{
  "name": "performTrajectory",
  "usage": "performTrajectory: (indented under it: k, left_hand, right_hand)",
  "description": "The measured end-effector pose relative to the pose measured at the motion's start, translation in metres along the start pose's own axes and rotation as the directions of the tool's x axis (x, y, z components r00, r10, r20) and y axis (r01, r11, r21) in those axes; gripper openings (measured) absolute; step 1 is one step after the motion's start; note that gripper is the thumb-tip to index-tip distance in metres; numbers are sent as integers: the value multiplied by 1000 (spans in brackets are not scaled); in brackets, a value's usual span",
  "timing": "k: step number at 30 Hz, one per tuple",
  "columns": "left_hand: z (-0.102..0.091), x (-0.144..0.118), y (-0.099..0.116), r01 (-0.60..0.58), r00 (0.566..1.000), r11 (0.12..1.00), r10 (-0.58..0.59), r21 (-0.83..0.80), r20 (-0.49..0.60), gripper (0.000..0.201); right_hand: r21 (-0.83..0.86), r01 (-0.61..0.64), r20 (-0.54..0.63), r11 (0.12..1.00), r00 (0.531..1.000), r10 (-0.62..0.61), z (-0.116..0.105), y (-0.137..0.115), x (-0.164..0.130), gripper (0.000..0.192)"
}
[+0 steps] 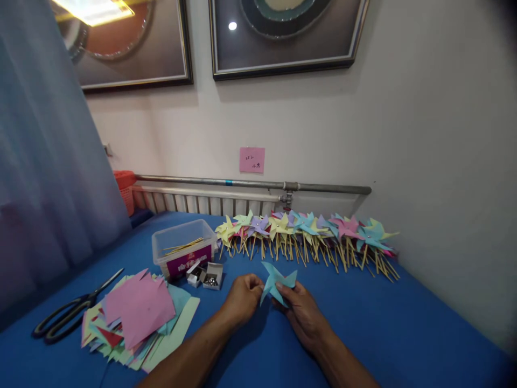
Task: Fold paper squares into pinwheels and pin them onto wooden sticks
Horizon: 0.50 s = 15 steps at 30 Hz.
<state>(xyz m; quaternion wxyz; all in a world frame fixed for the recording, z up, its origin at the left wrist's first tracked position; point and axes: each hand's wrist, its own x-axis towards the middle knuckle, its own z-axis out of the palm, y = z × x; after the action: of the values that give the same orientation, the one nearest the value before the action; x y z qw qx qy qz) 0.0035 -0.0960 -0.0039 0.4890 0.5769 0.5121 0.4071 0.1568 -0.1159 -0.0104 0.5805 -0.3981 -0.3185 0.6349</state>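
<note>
Both hands meet low at the table's centre: the right hand (301, 308) pinches a light blue paper pinwheel (277, 282) between closed fingers, and the left hand (241, 298), curled nearly shut, grips its edge at nine o'clock. A row of finished pinwheels (307, 237) lies at twelve o'clock, cut paper squares (137, 312) and scissors (68, 312) at nine.

The blue table (383, 323) bears scissors (68, 312), paper squares (137, 318), a plastic box (183, 248) and pinwheels (307, 237).

We hold a light blue paper pinwheel (277, 282) with both hands, left hand (242, 298) and right hand (302, 311), above the blue table (404, 323), near a row of finished pinwheels (307, 231).
</note>
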Motion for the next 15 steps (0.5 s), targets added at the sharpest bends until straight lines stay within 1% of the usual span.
performTrajectory:
  k: [3,7,12,15]
  left_hand:
    - [5,-7,9,24,999,1000,-24,-10,-21,12]
    - [7,-13,16,80,997,997,-80,-11,-14,15]
    - [8,-13,18,87,995,996,-88,-23,-43,19]
    - [8,-13,16,83,996,996,-84,-35,-40,20]
  right_hand:
    - [-8,4,33,1000,999,-3,0,1,2,37]
    - [-6,2,56,1000,998,-2,0,2,3,37]
    - [-26,15,52,1000,999,-13,3,4,1,36]
    - [-41,40,47,998,998,-38,5,4,0,36]
